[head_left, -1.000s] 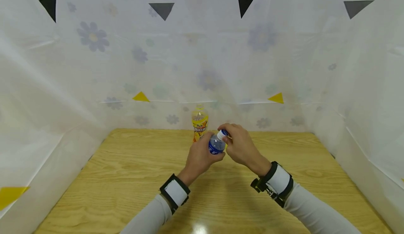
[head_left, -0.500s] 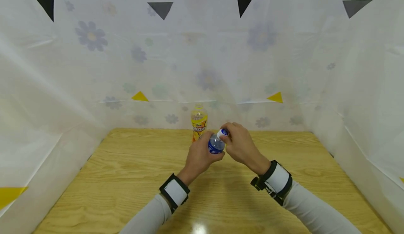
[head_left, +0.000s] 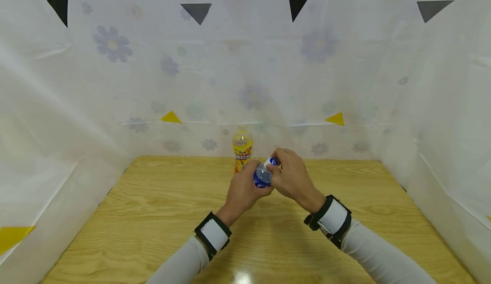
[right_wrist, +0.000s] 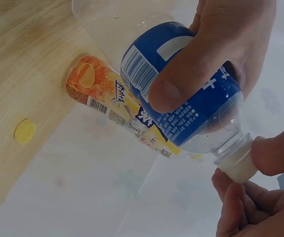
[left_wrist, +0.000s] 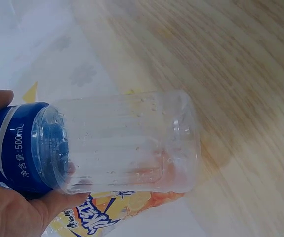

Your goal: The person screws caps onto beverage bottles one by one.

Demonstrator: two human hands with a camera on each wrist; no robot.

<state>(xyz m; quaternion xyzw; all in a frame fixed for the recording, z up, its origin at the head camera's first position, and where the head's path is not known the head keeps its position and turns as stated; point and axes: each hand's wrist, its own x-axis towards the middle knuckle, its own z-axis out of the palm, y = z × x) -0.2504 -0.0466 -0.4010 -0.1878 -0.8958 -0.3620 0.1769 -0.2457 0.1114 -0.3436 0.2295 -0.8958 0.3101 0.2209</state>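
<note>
A clear plastic bottle with a blue label (head_left: 262, 178) is tilted above the table in my left hand (head_left: 242, 188), whose fingers and thumb wrap its label. The left wrist view shows its see-through lower part (left_wrist: 127, 143) with droplets inside. My right hand (head_left: 293, 175) pinches the white cap (right_wrist: 241, 165) at the bottle's neck between thumb and fingers; the cap's top is blue in the head view. Behind my left hand stands a drink bottle with a yellow and orange label (head_left: 243, 146), its mouth uncapped and its lower part partly hidden.
A yellow bottle cap (right_wrist: 25, 131) lies on the wooden table (head_left: 153, 216) near the yellow-labelled bottle, seen in the right wrist view. White flowered sheeting (head_left: 245, 62) with black, grey and yellow triangles encloses the back and sides.
My right hand has turned slightly about the white cap, its wrist shifting a little left. My left hand and the blue-labelled bottle stay almost where they were.
</note>
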